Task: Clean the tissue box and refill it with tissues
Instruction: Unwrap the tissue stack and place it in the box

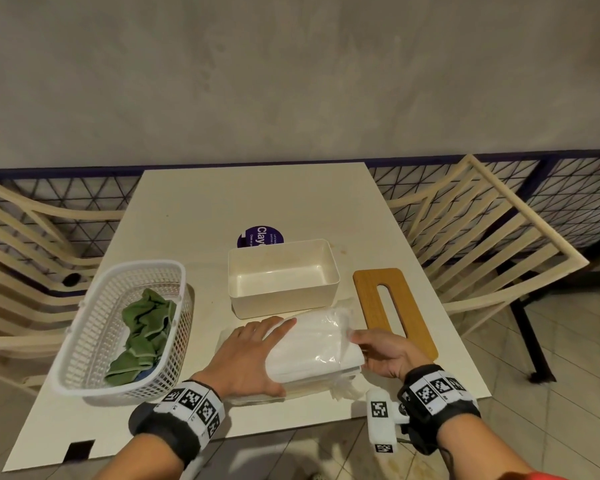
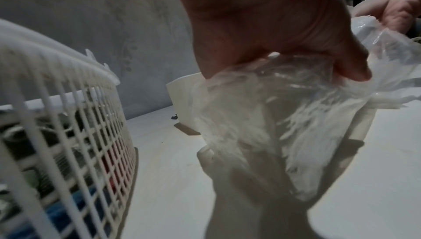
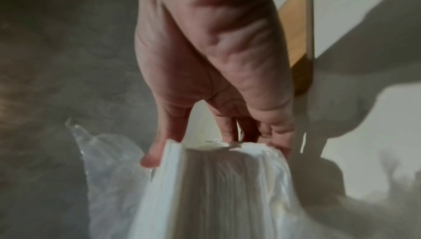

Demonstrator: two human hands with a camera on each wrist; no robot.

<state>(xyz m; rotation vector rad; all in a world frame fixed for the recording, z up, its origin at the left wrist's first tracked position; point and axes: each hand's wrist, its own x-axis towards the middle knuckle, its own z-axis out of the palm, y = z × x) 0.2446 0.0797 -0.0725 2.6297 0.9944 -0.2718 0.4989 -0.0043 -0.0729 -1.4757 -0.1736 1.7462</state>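
Note:
The cream tissue box stands open and empty in the middle of the table. Its wooden slotted lid lies flat to the right of it. In front of the box lies a pack of white tissues in loose clear plastic wrap. My left hand holds the pack's left end, fingers over the top and thumb on the near edge. My right hand pinches the tissue stack at its right end, thumb on one face and fingers on the other.
A white plastic basket with a crumpled green cloth sits at the left of the table. A purple round sticker shows behind the box. Slatted chairs stand at the left and right.

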